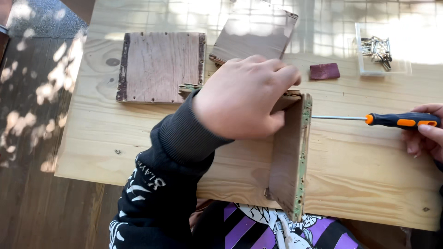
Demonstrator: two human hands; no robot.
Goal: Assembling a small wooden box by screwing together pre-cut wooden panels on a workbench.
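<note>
An upright worn board [290, 157] at the near table edge [369, 184] was gripped at its far end by the left hand [242, 97], while a screwdriver [383, 119], tip against it, was grasped by the right hand [427, 133].

Both hands [244, 97] [427, 136] curled, gripping

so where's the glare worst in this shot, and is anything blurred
Head view: sunlight blows out the far right of the pine table, washing over the clear tray of screws; dappled light spots fall on the floor at left. The left hand on the upright board, and the right hand with the orange-and-black screwdriver, look sharp, not blurred.
</note>
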